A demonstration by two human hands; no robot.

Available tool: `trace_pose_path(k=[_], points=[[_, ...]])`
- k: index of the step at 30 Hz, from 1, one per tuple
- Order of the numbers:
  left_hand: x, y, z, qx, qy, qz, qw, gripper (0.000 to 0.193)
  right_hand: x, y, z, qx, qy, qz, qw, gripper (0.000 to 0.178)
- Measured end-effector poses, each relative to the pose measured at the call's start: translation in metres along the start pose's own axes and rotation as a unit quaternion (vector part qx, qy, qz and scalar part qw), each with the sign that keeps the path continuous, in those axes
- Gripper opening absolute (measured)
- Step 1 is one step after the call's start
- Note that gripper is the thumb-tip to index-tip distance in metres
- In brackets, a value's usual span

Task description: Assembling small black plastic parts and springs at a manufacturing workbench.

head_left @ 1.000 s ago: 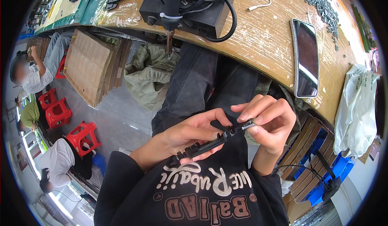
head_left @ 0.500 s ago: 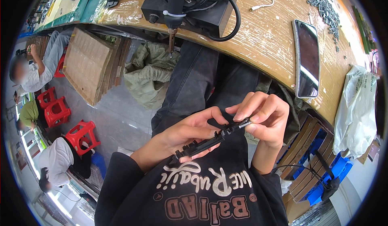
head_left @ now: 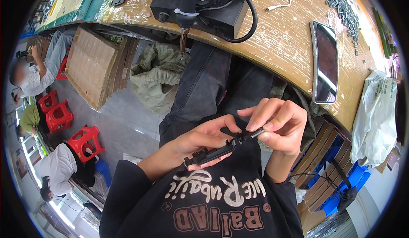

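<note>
My left hand [head_left: 204, 139] is closed round a long black plastic part [head_left: 209, 154] with small raised tabs, held tilted in front of my shirt. Between the thumb and fingers of my right hand [head_left: 279, 125] is a small metal pin [head_left: 257, 132], close to the upper right end of the black part. Whether the pin touches that end is too small to tell. Beyond my hands, a soldering iron [head_left: 183, 33] with a blue and black handle hangs tip down at the table edge.
A black box [head_left: 204, 23] with coiled cable stands on the wooden table [head_left: 281, 42]. A phone [head_left: 324, 61] and a heap of small metal pieces [head_left: 341, 8] lie to the right. Cardboard [head_left: 91, 67], a sack [head_left: 155, 78] and red stools [head_left: 85, 142] stand left, with people beyond.
My right hand has shifted slightly right, drawing the metal pin a little away from the black plastic part. The left hand keeps its hold almost unmoved.
</note>
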State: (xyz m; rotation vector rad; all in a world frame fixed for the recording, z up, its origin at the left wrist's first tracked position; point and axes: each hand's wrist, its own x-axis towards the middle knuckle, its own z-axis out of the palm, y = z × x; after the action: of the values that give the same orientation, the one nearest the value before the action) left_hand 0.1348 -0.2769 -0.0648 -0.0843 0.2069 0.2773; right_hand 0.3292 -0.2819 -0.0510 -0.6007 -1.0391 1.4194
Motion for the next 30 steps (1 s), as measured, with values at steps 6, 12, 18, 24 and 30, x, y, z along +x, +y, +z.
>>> trace_pose_path(k=[6, 12, 18, 24, 30], points=[[-0.001, 0.000, -0.002, -0.067, 0.007, -0.058, 0.996, 0.048, 0.001, 0.002, 0.006, -0.013, -0.074, -0.039, 0.996, 0.015], [-0.004, 0.004, -0.024, 0.090, -0.109, -0.076, 0.987, 0.050, 0.008, 0.011, 0.011, -0.030, -0.179, -0.018, 0.983, 0.014], [-0.018, 0.030, -0.009, 0.237, 0.013, -0.049, 0.970, 0.033, 0.014, 0.020, 0.007, -0.143, -0.167, 0.025, 0.975, 0.012], [-0.014, 0.034, -0.012, 0.274, 0.309, 0.276, 0.868, 0.020, 0.008, 0.049, 0.023, -0.091, 0.091, 0.227, 0.965, 0.034], [-0.010, 0.049, -0.022, 0.378, 0.376, 0.409, 0.740, 0.021, 0.002, 0.052, 0.041, 0.105, 0.036, 0.409, 0.906, 0.043]])
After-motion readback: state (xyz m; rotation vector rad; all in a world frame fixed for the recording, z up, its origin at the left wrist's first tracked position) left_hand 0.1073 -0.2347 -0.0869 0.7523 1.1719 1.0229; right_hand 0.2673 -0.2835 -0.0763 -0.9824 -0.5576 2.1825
